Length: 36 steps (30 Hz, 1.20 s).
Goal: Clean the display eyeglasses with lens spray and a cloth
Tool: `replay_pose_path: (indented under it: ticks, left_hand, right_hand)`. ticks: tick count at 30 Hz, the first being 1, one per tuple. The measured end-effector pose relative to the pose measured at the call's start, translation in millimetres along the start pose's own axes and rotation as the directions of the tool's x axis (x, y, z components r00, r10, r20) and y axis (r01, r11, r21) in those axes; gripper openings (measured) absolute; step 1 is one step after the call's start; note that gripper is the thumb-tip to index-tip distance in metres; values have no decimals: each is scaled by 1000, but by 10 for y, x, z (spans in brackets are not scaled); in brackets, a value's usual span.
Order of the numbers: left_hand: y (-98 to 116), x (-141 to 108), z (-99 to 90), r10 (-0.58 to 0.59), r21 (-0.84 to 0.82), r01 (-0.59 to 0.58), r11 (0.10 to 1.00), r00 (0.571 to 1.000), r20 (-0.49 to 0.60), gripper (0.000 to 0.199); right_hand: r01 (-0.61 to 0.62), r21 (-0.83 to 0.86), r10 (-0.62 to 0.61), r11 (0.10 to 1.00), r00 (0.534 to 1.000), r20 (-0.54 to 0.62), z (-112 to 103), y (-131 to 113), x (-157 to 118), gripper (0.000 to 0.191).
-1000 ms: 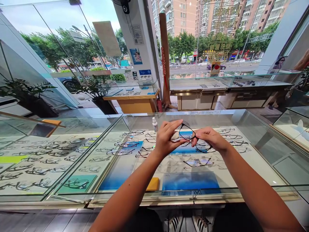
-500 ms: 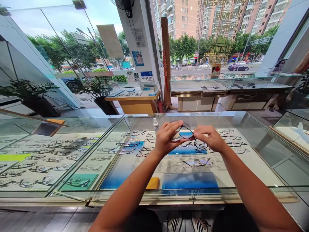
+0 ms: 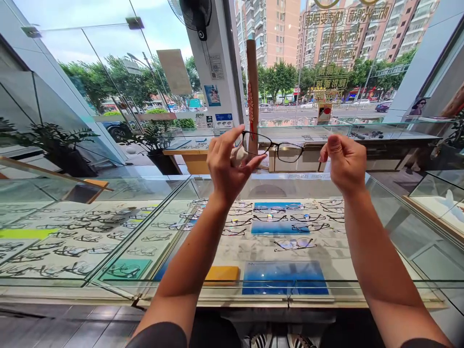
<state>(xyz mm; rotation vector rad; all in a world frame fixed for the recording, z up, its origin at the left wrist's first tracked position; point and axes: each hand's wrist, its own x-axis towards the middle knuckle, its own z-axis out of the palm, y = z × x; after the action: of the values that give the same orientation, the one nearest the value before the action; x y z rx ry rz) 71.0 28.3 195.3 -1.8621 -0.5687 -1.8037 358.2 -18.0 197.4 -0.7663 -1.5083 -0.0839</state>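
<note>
Raised above the glass counter, my left hand [image 3: 228,162] pinches a pair of dark-rimmed eyeglasses [image 3: 274,145] by one lens, thumb below and fingers above. A pale, crumpled piece that looks like cloth [image 3: 239,157] shows inside the same palm. To the right of the eyeglasses, my right hand [image 3: 347,162] is closed with its fingers curled in and the thumb on top. A gap shows between it and the frame's rim; whether anything is inside its fingers is hidden.
Below my hands stands a glass display counter [image 3: 355,244] with rows of eyeglasses inside. Clear-lensed glasses [image 3: 295,244], a blue panel [image 3: 284,278] and a yellow-orange case [image 3: 222,274] show near its front. Another display case [image 3: 72,237] adjoins on the left.
Both hands have risen, and the eyeglasses have come up with my left hand. My right hand has moved right, away from the frame, and its fingers have curled in.
</note>
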Motion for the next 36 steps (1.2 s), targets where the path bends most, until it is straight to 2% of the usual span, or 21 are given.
replay_pose_path:
  ticks: [3, 5, 9, 16, 19, 23, 29, 36]
  left_hand:
    - [80, 162, -11, -139, -33, 139, 990, 990, -23, 73]
    - [177, 188, -52, -223, -78, 222, 972, 975, -5, 70]
    - [343, 178, -155, -306, -121, 305, 945, 952, 13, 61]
    - [421, 195, -199, -372, -123, 373, 920, 928, 35, 58]
    - [433, 197, -206, -386, -145, 386, 911, 922, 33, 57]
    - [451, 208, -229, -378, -145, 379, 914, 925, 32, 55]
    - [479, 224, -250, -391, -165, 398, 903, 918, 73, 53]
    - [491, 203, -229, -432, -178, 445, 878, 895, 108, 54]
  right_hand:
    - [30, -25, -31, 999, 997, -68, 41, -215, 111, 39]
    - [34, -65, -35, 997, 999, -22, 66, -341, 77, 28]
    - [71, -149, -54, 986, 992, 113, 88, -534, -60, 48]
    - [48, -179, -45, 983, 999, 20, 179, -729, -171, 48]
    - [28, -195, -35, 980, 999, -33, 197, -741, -202, 49]
    - [-31, -208, 26, 978, 999, -29, 203, -650, -212, 51]
    - [-66, -167, 59, 984, 997, -49, 256, -497, -184, 26]
    - [-63, -130, 45, 990, 989, -141, 284, -529, -182, 14]
